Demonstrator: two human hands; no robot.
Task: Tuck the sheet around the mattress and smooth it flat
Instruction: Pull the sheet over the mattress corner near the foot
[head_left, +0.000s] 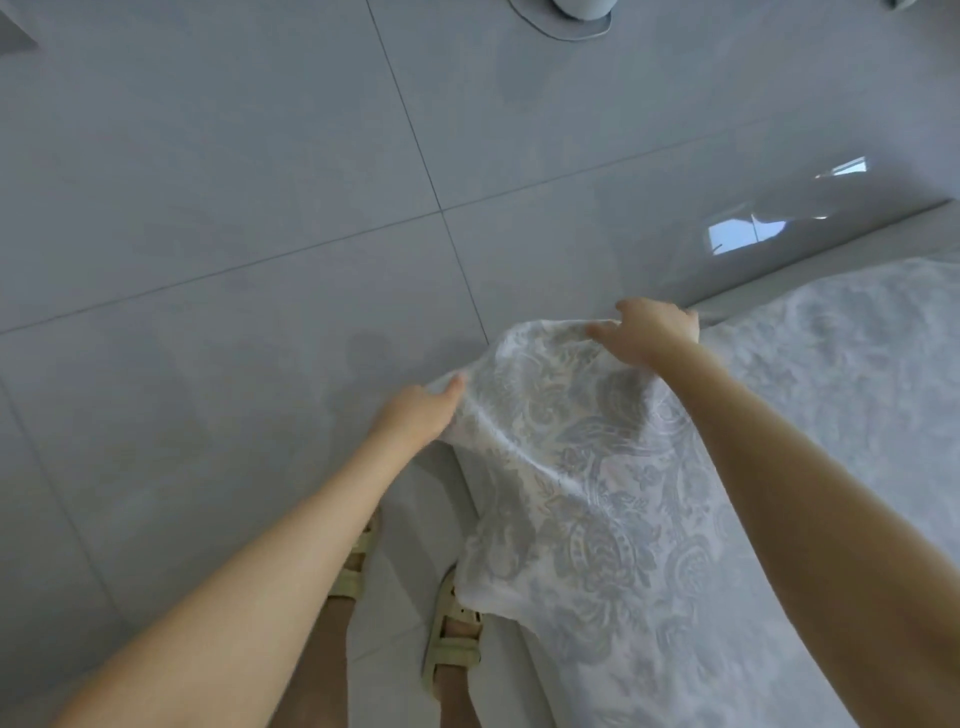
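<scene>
A white sheet (587, 467) with a pale grey floral pattern covers the bed at the right and hangs loose over its corner. My left hand (415, 415) grips the sheet's edge, lifted out over the floor. Further along the same edge, my right hand (644, 332) pinches the cloth near the corner of the mattress. The stretch of sheet between my hands is raised and creased. A strip of the mattress edge (810, 260) shows beyond the sheet at the right. The mattress corner itself is hidden under the cloth.
Glossy grey floor tiles (234, 182) fill the left and top. My feet in pale green sandals (447, 644) stand beside the bed. A round grey base of some object (571, 21) sits at the top edge. A window's reflection (743, 228) shines on the floor.
</scene>
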